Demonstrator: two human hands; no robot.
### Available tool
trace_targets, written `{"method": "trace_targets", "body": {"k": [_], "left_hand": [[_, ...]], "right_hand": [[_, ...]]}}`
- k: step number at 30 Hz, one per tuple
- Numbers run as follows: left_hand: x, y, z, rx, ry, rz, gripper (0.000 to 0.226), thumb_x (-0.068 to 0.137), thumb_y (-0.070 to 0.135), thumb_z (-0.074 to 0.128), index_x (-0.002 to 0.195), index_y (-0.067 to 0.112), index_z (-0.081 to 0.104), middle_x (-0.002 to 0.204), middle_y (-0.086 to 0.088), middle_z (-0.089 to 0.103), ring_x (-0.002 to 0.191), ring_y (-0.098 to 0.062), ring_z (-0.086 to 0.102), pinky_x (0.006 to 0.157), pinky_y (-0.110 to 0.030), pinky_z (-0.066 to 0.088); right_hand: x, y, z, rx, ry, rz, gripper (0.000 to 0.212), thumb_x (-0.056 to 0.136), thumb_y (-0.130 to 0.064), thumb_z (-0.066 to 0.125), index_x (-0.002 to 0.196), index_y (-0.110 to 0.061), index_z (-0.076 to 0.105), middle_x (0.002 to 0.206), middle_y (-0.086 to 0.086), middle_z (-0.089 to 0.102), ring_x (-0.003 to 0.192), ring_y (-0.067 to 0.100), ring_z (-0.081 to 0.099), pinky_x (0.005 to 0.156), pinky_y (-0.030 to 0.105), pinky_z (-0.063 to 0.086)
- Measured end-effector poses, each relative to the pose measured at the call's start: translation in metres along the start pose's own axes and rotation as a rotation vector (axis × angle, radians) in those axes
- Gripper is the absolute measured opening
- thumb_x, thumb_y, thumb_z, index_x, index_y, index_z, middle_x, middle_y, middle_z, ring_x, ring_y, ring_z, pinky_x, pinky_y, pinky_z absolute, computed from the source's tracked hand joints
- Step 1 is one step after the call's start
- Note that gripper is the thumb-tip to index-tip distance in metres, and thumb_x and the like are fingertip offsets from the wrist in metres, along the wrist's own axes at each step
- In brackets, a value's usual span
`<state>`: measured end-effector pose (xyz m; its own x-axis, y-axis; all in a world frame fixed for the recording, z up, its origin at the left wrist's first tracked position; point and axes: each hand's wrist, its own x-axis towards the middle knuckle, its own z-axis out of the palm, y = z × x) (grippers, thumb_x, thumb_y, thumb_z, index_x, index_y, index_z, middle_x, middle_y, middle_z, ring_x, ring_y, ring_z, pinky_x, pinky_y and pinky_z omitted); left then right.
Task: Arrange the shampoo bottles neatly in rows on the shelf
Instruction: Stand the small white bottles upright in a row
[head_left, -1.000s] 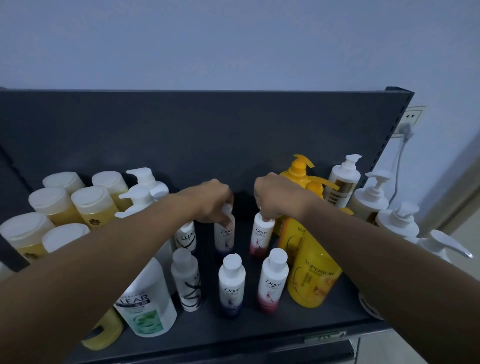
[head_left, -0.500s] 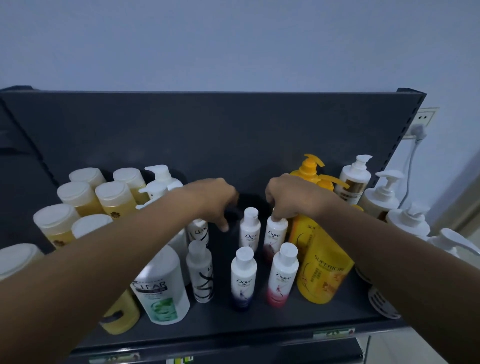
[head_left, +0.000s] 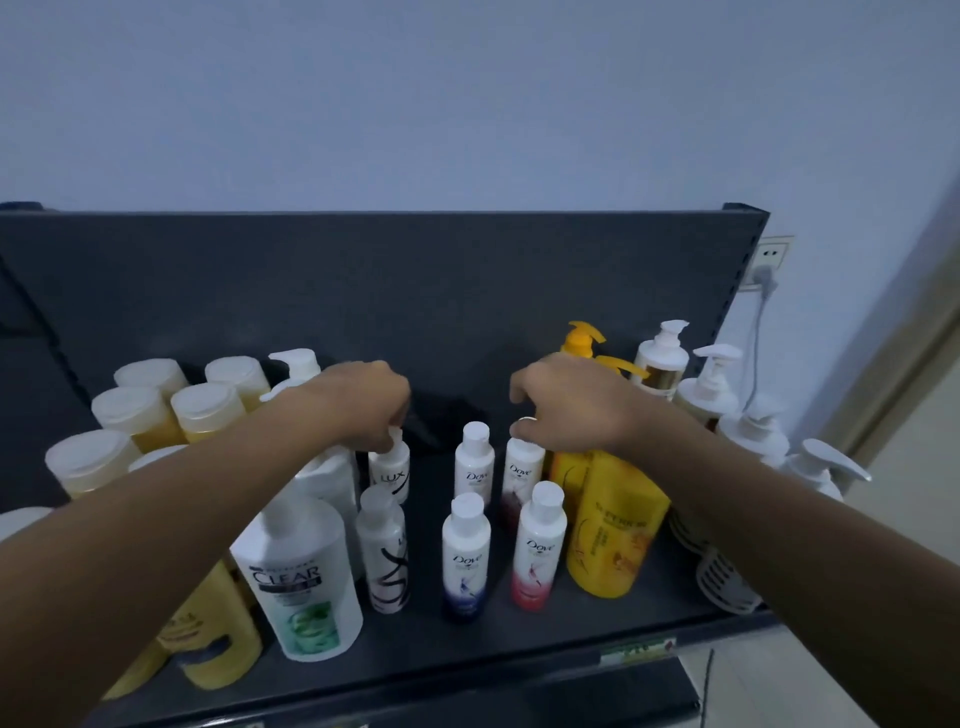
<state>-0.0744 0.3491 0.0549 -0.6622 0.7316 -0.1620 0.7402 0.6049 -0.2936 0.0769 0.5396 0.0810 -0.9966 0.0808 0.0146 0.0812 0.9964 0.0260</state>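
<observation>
Small bottles stand in two rows on the dark shelf (head_left: 498, 644). In front are a Lux bottle (head_left: 385, 558), a blue Dove bottle (head_left: 465, 558) and a red Dove bottle (head_left: 537, 553). Behind them are a second Lux bottle (head_left: 390, 470), a blue Dove bottle (head_left: 474, 465) and a red Dove bottle (head_left: 522, 475). My left hand (head_left: 363, 402) pinches the cap of the rear Lux bottle. My right hand (head_left: 569, 408) grips the top of the rear red Dove bottle and hides its cap. The rear blue Dove bottle stands free between my hands.
A white Clear bottle (head_left: 304, 577) and yellow jugs (head_left: 218, 639) stand front left, with several flat-capped yellow bottles (head_left: 208, 410) behind. Yellow Superior bottles (head_left: 615, 525) and white pump bottles (head_left: 711, 384) fill the right side. A white basket (head_left: 722, 582) sits at the right edge.
My left hand let go of the rear blue Dove bottle and moved left onto the rear Lux bottle's cap. My right hand stayed on the rear red Dove bottle.
</observation>
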Motion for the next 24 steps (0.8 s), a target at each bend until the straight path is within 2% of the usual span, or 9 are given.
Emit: {"method": "trace_targets", "body": {"k": [3,7,11,16,20,24], "left_hand": [[-0.002,0.005,0.0,-0.022,0.028,0.036,0.028,0.081,0.037,0.072,0.108,0.032,0.07,0.094,0.01,0.063,0.084,-0.018,0.062,0.067,-0.029,0.043],[-0.005,0.012,0.001,-0.046,0.046,0.053,0.028,0.082,0.037,0.071,0.11,0.034,0.069,0.093,0.011,0.061,0.087,-0.018,0.062,0.067,-0.03,0.04],[-0.014,0.014,0.002,-0.062,0.043,0.038,0.04,0.084,0.037,0.067,0.124,0.034,0.064,0.109,0.007,0.068,0.099,-0.021,0.067,0.071,-0.032,0.045],[-0.042,0.001,-0.004,-0.257,0.113,-0.05,0.045,0.089,0.042,0.065,0.132,0.031,0.06,0.114,0.007,0.07,0.103,-0.02,0.066,0.083,-0.038,0.057],[-0.078,-0.018,-0.011,-0.332,0.154,-0.129,0.044,0.092,0.044,0.064,0.134,0.028,0.062,0.121,0.009,0.069,0.106,-0.016,0.065,0.088,-0.04,0.057],[-0.113,-0.034,-0.016,-0.36,0.196,-0.175,0.042,0.094,0.043,0.062,0.134,0.03,0.062,0.124,0.01,0.069,0.111,-0.015,0.064,0.092,-0.039,0.055]], "right_hand": [[-0.011,0.0,-0.003,-0.001,0.019,0.002,0.038,0.096,-0.034,0.062,0.125,-0.01,0.066,0.111,0.008,0.071,0.104,0.025,0.066,0.082,0.043,0.059],[-0.019,-0.001,0.0,-0.012,0.018,0.022,0.035,0.095,-0.033,0.062,0.118,-0.008,0.069,0.104,0.009,0.073,0.096,0.025,0.068,0.078,0.043,0.06],[-0.02,-0.006,0.003,0.0,0.024,0.004,0.034,0.096,-0.035,0.061,0.119,-0.01,0.068,0.104,0.006,0.071,0.094,0.022,0.066,0.073,0.038,0.057],[-0.007,-0.024,-0.002,0.032,0.067,-0.068,0.038,0.095,-0.039,0.064,0.126,-0.017,0.067,0.115,0.003,0.07,0.104,0.022,0.065,0.084,0.041,0.059],[0.008,-0.049,-0.013,0.059,0.058,-0.163,0.044,0.096,-0.041,0.063,0.134,-0.019,0.062,0.123,0.003,0.064,0.112,0.023,0.061,0.088,0.042,0.056],[0.01,-0.08,-0.02,0.098,0.106,-0.215,0.041,0.096,-0.04,0.062,0.13,-0.018,0.061,0.119,0.002,0.061,0.107,0.022,0.06,0.082,0.039,0.055]]}}
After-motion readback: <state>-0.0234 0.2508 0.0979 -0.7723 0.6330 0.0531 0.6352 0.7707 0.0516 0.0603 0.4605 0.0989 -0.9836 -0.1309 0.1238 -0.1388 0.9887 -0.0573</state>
